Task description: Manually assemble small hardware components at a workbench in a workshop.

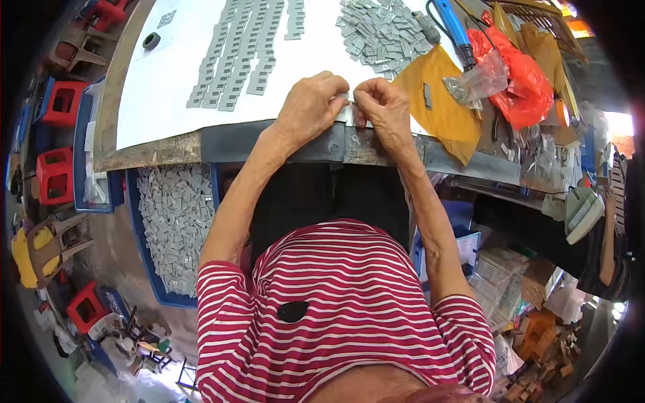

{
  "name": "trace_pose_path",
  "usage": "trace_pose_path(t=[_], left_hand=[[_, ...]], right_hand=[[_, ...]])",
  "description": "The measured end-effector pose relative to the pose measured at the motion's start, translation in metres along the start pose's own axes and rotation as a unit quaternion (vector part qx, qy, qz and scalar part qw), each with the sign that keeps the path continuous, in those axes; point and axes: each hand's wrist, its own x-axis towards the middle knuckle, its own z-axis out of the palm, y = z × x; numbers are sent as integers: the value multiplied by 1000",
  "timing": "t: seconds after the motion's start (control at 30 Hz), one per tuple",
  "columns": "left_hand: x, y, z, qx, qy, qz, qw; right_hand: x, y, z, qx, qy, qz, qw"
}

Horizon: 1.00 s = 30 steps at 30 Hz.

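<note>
At the table's front edge my left hand (pixel 310 102) has its thumb and fingers pinched together. Close on its right, my right hand (pixel 386 111) pinches too, its fingertips curled inward. Something small and pale shows between the fingertips, mostly hidden by them. Beyond my left hand, small flat grey parts (pixel 236 57) lie in overlapping rows on a white sheet (pixel 161 101). A loose heap of similar grey parts (pixel 386 33) sits beyond my right hand. Just right of that hand, a dark flat bar (pixel 427 96) rests on a mustard-yellow cloth (pixel 440 127).
A blue corded power screwdriver (pixel 453 27), a clear bag of tiny metal pieces (pixel 463 91) and a red plastic bag (pixel 521 80) crowd the right side. A black ring (pixel 151 41) lies far left. Below stands a blue crate (pixel 142 252) of grey parts. Another person's arm (pixel 609 248) shows at right.
</note>
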Motion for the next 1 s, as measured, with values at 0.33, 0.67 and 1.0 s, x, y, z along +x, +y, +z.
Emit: trace_pose_path(t=[0.33, 0.67, 1.0], left_hand=[[13, -28, -15, 124, 80, -11, 989], [32, -73, -17, 312, 141, -85, 936], [40, -67, -17, 372, 125, -97, 915]], right_hand=[[-10, -5, -2, 51, 56, 13, 997], [-87, -8, -25, -166, -289, -59, 941], [-141, 130, -101, -604, 24, -125, 787]])
